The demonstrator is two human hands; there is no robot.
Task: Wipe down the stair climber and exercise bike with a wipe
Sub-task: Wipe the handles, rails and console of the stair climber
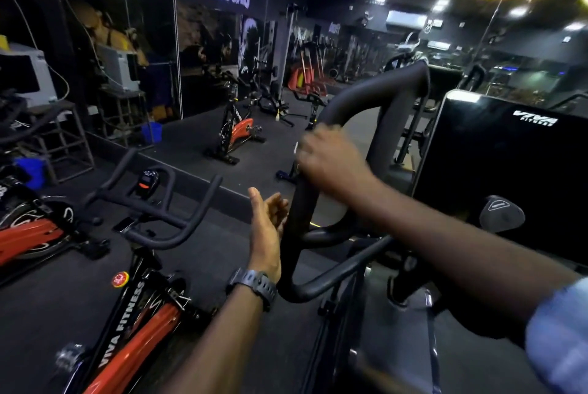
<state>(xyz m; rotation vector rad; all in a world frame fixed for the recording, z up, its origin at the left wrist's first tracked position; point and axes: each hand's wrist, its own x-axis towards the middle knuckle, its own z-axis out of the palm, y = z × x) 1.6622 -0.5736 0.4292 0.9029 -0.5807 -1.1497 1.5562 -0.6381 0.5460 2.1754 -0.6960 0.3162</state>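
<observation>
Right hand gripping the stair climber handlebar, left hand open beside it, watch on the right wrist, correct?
Not quite: the head view shows the watch on the left wrist. The right hand does grip the stair climber handlebar, with the left hand open beside it.

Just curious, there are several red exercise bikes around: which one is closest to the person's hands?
The red bike at the bottom, just left of the left hand, lettered VIVA FITNESS on its frame. The others stand at the far left edge and by the mirror.
</observation>
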